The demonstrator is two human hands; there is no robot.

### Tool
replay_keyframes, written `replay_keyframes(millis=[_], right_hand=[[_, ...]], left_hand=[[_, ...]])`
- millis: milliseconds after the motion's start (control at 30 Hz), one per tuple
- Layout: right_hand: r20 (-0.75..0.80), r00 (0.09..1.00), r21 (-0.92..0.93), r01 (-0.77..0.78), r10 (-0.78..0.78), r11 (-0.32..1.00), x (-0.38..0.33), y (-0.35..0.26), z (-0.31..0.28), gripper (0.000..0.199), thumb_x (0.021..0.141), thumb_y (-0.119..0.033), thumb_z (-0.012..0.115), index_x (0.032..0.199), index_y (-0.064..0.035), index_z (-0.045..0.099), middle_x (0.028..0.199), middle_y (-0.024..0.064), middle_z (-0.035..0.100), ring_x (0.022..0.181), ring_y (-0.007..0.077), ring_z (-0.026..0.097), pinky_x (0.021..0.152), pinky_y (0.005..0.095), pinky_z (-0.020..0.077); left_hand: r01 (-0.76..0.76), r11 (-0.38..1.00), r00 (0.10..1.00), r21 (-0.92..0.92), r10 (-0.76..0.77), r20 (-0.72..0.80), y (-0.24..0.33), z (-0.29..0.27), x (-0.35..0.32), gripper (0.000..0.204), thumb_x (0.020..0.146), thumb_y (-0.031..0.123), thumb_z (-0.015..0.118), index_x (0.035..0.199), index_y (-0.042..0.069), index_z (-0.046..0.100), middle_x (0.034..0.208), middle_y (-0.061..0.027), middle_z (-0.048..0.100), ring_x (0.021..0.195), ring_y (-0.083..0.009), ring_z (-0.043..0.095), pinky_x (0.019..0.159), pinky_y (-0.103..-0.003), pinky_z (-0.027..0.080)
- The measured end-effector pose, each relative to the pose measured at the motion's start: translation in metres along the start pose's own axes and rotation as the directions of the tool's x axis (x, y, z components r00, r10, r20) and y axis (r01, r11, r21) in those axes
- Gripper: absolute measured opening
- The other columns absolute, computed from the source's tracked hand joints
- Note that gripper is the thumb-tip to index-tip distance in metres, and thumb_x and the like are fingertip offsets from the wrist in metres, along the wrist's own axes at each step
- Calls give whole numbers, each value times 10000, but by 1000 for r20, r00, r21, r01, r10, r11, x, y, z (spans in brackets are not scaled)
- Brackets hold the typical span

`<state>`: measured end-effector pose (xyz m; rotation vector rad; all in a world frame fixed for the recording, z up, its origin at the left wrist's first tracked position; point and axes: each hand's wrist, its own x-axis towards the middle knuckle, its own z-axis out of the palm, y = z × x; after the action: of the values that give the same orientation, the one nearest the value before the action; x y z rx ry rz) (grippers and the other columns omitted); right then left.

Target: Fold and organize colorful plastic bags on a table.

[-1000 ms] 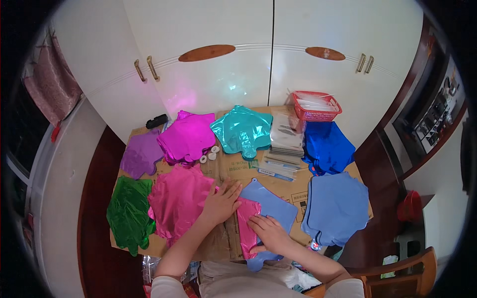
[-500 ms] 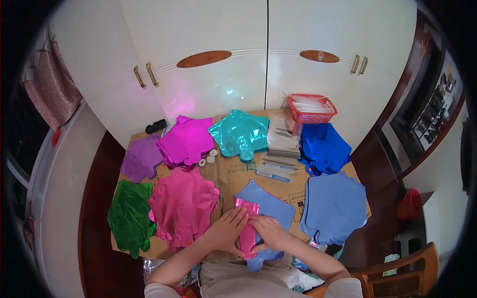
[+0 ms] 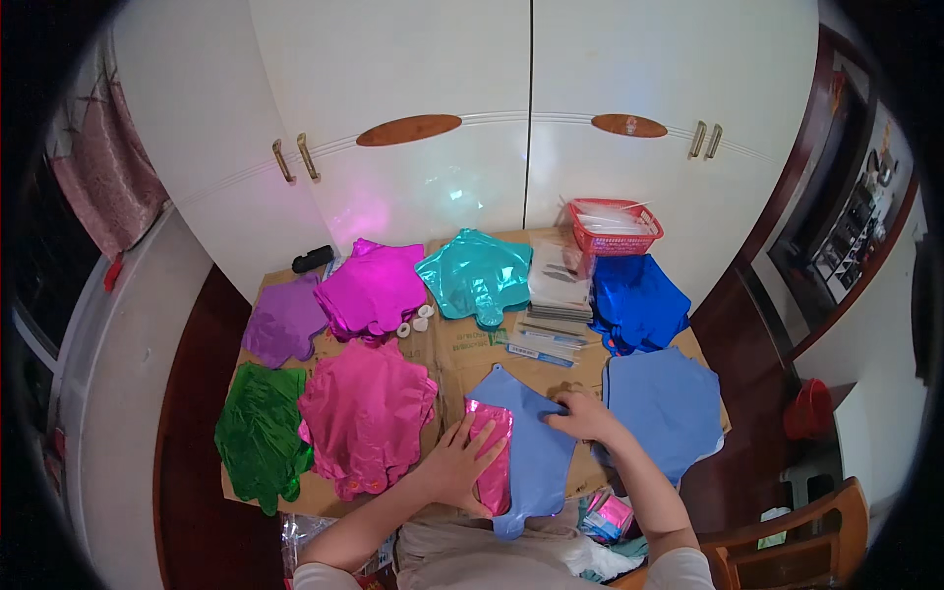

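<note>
A flat light-blue foil balloon (image 3: 539, 462), star-like with a rounded tab at its near end, lies at the table's front middle. Its left side is folded inward, showing a shiny pink underside (image 3: 495, 457). My left hand (image 3: 457, 470) presses on this pink flap with fingers spread and holds nothing. At the balloon's upper right edge, my right hand (image 3: 585, 418) has its thumb and fingers closed on the blue foil.
Stacked foil balloons surround it: pink (image 3: 366, 418), green (image 3: 261, 433), purple (image 3: 283, 323), magenta (image 3: 374, 285), teal (image 3: 477, 275), dark blue (image 3: 639, 300) and light blue (image 3: 664, 408). Clear packets (image 3: 560, 290) and a red basket (image 3: 615, 241) stand by the white cabinet (image 3: 413, 197).
My right hand has left the pink flap and moved right and away from me to the balloon's right edge. My left hand stays on the flap, its fingers spread. The whole view has shifted slightly.
</note>
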<state>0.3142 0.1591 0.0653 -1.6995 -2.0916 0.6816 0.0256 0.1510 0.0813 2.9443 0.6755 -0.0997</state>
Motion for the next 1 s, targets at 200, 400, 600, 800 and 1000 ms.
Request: replay_keyframes(millis=[200,400,600,800,1000], right_hand=[[198,954,482,-294,224,825,-20,-24,-22,545,739,-287,713,1162,-22,494,904,137,584,755,216,552,662,320,466],[142,954,591,-296,264,751,-39,-22,-5,673,747,-245,703,1292,-30,371,979,159,594,779,235,590,654,366,474],[-298,939,175,-123,171,977,-11,-11,26,629,751,-155,670,1300,-44,383,1005,232,616,817,408,625,739,455,493],[-364,912,164,-138,190,977,5,-25,29,740,770,-163,651,1378,-51,244,858,300,621,777,487,600,719,520,483],[-338,887,217,-252,315,943,-44,-59,34,855,718,-130,708,1407,0,219,1118,301,533,975,452,561,827,472,470]], left_hand=[[0,1000,1000,-5,0,-24,-1,3,-3,1212,574,824,585,1443,38,276,1476,-294,192,1332,-556,154,1065,-611,193],[17,1000,1000,-18,-17,-16,1,2,-4,1202,573,809,594,1450,51,276,1491,-270,187,1343,-542,145,1085,-592,160],[66,997,993,39,-62,-101,2,5,4,1188,588,817,575,1417,6,320,1473,-278,224,1343,-522,177,1070,-611,166],[90,996,970,-14,-91,-225,0,12,9,1113,625,792,567,1376,-8,388,1452,-304,242,1324,-511,227,1066,-606,181],[123,992,961,-4,-120,-249,1,22,11,1055,671,758,559,1377,-7,389,1449,-302,252,1328,-514,214,1068,-602,180]])
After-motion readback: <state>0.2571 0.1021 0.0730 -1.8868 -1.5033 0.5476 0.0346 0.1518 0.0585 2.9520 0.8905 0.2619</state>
